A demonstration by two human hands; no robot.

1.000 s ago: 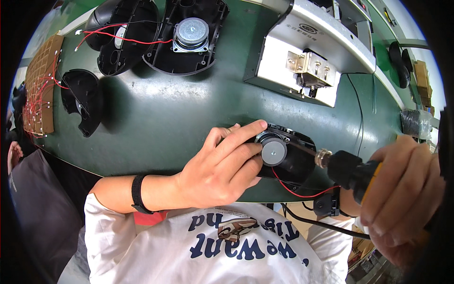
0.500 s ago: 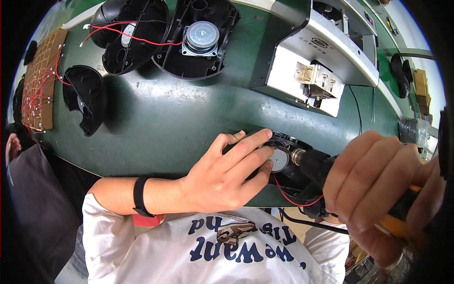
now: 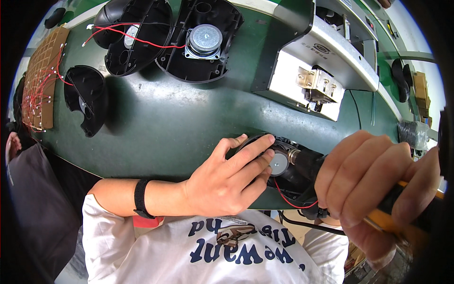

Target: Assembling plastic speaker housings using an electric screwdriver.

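Note:
My left hand (image 3: 226,176) lies over a black plastic speaker half-shell (image 3: 302,185) at the table's near edge. Its fingers are bent and hold the shell's left part; the thumb is hidden. A round grey speaker magnet (image 3: 278,164) shows inside the shell, with a red wire (image 3: 289,200) looping out below. My right hand (image 3: 364,182) is wrapped round a black and orange power screwdriver (image 3: 309,163). The tool's metal nose points left into the shell, right beside the magnet; its bit tip cannot be made out.
At the back stand open black speaker shells (image 3: 203,71), one with a mounted speaker. A smaller black shell piece (image 3: 85,97) lies left, near a cardboard divider tray (image 3: 40,90) with red wires. A metal machine (image 3: 302,61) stands back right. Another person's hand (image 3: 13,144) shows far left.
My right hand and the screwdriver have shifted slightly left, the tool's nose closer over the magnet's edge. My left hand stays on the shell. The whole view has shifted slightly.

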